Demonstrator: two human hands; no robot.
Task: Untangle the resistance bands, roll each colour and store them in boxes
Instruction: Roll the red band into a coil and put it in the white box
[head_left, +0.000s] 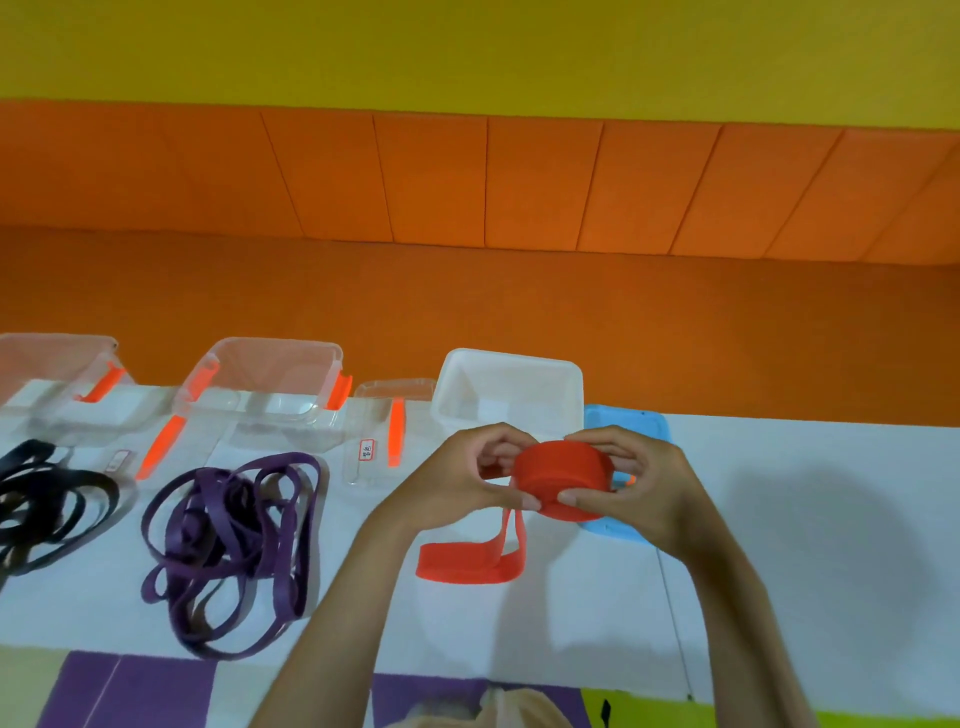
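The left hand (467, 475) and right hand (628, 478) are raised above the desk (805, 519), fingers curled, each pinching one side of the red band roll (558, 475), just at 6 o'clock of the open white box (511, 358). Bare desk extends toward 3 o'clock; the purple bands (228, 545) lie at 9 o'clock. The roll's unrolled tail hangs to the desk, its long axis running 9 to 3 o'clock.
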